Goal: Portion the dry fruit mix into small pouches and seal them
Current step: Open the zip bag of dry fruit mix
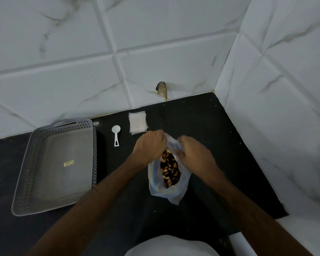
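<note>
Both hands, left hand [149, 143] and right hand [193, 153], pinch the mouth of a clear plastic bag of mixed nuts [169, 170] on the black counter [220, 135]. The grey perforated tray [57, 163] has 1 yellow sticker [68, 163], unreadable. Further back: white plastic scoop [116, 134], stack of small clear pouches [138, 122].

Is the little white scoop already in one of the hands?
No, the white scoop lies untouched on the black counter, while the left hand and right hand both grip the bag of dry fruit mix.
</note>
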Demonstrator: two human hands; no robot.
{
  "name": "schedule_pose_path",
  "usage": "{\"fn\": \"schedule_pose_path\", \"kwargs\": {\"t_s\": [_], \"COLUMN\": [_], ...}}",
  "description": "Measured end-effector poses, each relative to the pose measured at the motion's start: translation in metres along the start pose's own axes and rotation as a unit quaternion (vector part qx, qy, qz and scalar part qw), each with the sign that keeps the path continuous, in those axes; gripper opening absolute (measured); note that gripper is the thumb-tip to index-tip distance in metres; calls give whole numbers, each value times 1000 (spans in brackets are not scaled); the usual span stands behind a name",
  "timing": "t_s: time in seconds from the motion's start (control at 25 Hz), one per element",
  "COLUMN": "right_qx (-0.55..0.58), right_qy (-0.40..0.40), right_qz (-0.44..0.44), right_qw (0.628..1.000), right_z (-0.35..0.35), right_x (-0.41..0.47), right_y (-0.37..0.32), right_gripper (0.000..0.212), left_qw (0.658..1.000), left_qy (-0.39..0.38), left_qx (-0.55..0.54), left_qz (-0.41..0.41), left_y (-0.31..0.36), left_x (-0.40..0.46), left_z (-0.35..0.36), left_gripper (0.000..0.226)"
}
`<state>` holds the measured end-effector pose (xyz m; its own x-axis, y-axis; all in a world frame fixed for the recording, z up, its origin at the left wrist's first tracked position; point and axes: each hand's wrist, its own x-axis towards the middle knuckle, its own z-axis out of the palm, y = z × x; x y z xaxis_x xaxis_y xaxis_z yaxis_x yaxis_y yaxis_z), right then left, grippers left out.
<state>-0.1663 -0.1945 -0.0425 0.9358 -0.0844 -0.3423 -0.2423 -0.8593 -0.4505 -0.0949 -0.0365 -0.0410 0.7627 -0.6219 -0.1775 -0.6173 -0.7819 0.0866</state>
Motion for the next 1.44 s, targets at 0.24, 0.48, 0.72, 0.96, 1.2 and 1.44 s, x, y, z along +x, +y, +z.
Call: {"fn": "schedule_pose_path", "kwargs": {"t_s": [0.24,0.48,0.72,0.96,1.2,1.44], "right_qx": [376,559,373,10,491,546], "right_qy": [-62,-190,-98,-17,-177,-202], "right_qz": [39,142,99,17,189,120], "right_qw": [924,794,917,1000,832,804], "right_z": [-7,-4,-12,-9,-15,-2], "right_x": [5,16,20,14,26,42], "right_y": [22,27,7,13,38,37], "right_gripper": [19,28,23,16,21,28], "left_qw": [680,965,977,852,973,977], "left_qy": [-194,31,-30,-116,-38,21], "left_qx": [-667,-257,-213,-477,-225,-202], "left_qz": [-235,52,0,-182,-24,69], "left_y": [-12,-13,-5,-11,-25,-5], "left_x": [-8,-10,-6,-10,-25,-10], "left_z": [-6,5,15,12,14,22], "left_gripper": [33,37,16,23,19,22]}}
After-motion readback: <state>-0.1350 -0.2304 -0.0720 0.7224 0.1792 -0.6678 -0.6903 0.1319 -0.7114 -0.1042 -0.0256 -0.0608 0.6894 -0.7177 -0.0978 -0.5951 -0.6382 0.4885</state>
